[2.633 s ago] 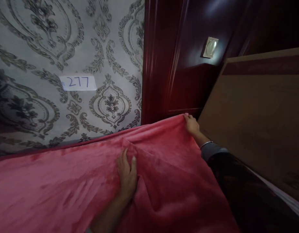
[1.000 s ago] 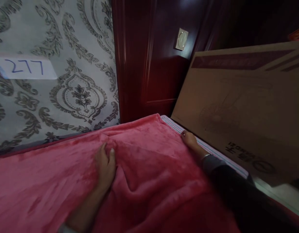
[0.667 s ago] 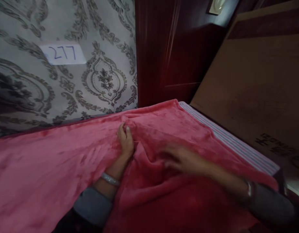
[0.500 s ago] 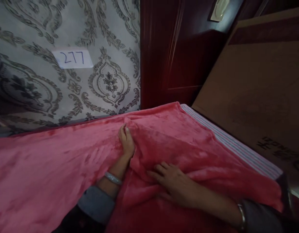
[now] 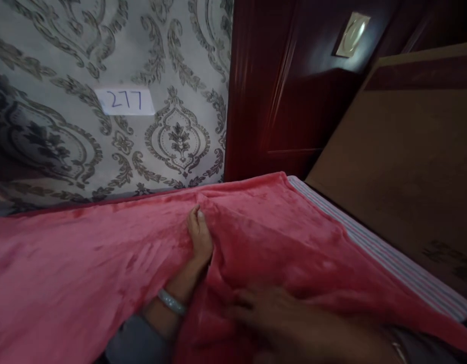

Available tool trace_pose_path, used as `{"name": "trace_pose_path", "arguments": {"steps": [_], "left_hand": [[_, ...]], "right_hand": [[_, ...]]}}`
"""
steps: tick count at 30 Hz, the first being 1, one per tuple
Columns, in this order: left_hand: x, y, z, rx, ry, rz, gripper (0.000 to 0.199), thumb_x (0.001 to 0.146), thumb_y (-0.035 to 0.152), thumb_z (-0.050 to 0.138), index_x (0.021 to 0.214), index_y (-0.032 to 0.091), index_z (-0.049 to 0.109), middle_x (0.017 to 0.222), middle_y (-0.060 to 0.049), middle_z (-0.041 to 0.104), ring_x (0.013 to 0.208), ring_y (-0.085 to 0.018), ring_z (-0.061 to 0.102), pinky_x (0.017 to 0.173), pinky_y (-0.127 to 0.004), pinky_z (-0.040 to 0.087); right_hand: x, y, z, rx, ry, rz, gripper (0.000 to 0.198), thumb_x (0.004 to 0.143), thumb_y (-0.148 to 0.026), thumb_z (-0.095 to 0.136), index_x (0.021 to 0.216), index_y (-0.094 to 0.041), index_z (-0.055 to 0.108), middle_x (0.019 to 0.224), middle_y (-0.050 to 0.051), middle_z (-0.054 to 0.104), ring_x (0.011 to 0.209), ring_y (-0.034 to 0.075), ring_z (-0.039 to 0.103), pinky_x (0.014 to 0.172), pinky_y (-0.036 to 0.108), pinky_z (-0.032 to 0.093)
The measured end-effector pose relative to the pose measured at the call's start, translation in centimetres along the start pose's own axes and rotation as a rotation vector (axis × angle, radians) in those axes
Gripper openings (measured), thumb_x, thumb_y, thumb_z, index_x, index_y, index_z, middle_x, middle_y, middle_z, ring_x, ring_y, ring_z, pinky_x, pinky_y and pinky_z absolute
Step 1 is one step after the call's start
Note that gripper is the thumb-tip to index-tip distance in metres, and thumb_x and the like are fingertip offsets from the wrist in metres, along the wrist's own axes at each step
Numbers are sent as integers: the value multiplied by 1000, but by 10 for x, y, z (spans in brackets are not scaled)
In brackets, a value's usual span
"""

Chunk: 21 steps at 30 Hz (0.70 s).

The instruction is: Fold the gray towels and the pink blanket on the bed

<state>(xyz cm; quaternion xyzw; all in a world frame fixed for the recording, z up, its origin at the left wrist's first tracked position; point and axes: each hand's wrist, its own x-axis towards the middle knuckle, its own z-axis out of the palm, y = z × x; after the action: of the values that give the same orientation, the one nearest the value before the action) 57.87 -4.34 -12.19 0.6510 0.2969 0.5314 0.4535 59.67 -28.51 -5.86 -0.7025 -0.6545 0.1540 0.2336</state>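
Observation:
A fuzzy pink-red blanket (image 5: 85, 268) spreads across the surface before me, with a raised fold running down its middle. My left hand (image 5: 200, 235), wearing a silvery bracelet at the wrist, is at the left side of that fold. Its fingers are closed together on the cloth. Lower and to the right, my right hand (image 5: 271, 313) lies over the rumpled part of the blanket. Motion blurs its fingers, so their grip cannot be made out.
A striped sheet (image 5: 377, 247) shows along the blanket's right edge. Beyond it leans a large cardboard box (image 5: 404, 151). Behind are patterned wallpaper (image 5: 176, 136) with a card (image 5: 127, 102) marked 277, and a dark red panel (image 5: 267, 101) bearing a pale fitting (image 5: 352, 35).
The whole view has shifted, with the scene lower in the picture. My right hand has come nearer to me and become blurred. My left hand stays by the fold.

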Motion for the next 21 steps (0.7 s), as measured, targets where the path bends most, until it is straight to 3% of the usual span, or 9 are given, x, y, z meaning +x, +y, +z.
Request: {"name": "trace_pose_path", "arguments": {"steps": [3, 7, 12, 15, 18, 20, 21], "left_hand": [[-1, 3, 0, 7, -25, -22, 44, 100, 43, 32, 123, 15, 57, 130, -14, 60, 125, -23, 52, 113, -39, 36], [-1, 2, 2, 16, -33, -24, 39, 100, 38, 34, 121, 16, 57, 128, -13, 61, 124, -21, 53, 112, -39, 36], [0, -1, 3, 11, -26, -13, 40, 100, 41, 35, 122, 17, 58, 129, -13, 61, 126, -21, 52, 114, -38, 35], [1, -4, 2, 6, -22, -14, 39, 100, 43, 37, 121, 18, 59, 129, -12, 61, 125, -21, 53, 114, -39, 36], [3, -4, 0, 0, -32, -21, 40, 99, 45, 38, 121, 20, 59, 129, -12, 61, 124, -22, 53, 113, -40, 37], [3, -4, -1, 0, -31, -18, 40, 98, 46, 39, 121, 21, 59, 128, -11, 61, 124, -22, 53, 114, -41, 37], [3, -4, -2, 5, -30, -15, 41, 97, 47, 39, 121, 21, 59, 127, -11, 61, 125, -23, 52, 114, -42, 36]], "right_hand": [[-9, -13, 19, -45, -90, 11, 19, 92, -28, 61, 110, -25, 67, 120, 6, 64, 105, 24, 59, 88, 38, 47], [-20, -17, 15, 6, -49, 32, 23, 100, -20, 44, 93, -22, 65, 101, 4, 67, 89, 18, 59, 76, 32, 44], [-31, -5, -5, 191, 219, 130, 25, 100, -29, 41, 92, -21, 64, 85, 4, 68, 73, 17, 62, 68, 29, 48], [-10, 49, -57, 168, 389, 234, 24, 96, -33, 46, 94, -21, 67, 89, 5, 70, 82, 21, 65, 73, 32, 52], [18, 121, -138, -131, 755, 540, 25, 91, -20, 47, 101, -18, 69, 99, 9, 72, 95, 25, 65, 87, 37, 51], [30, 153, -182, -298, 887, 758, 34, 88, -15, 50, 117, -10, 67, 116, 17, 69, 109, 30, 62, 96, 41, 47], [34, 162, -193, -353, 917, 816, 39, 88, -14, 51, 124, -7, 63, 123, 21, 65, 115, 32, 60, 99, 42, 45]]}}
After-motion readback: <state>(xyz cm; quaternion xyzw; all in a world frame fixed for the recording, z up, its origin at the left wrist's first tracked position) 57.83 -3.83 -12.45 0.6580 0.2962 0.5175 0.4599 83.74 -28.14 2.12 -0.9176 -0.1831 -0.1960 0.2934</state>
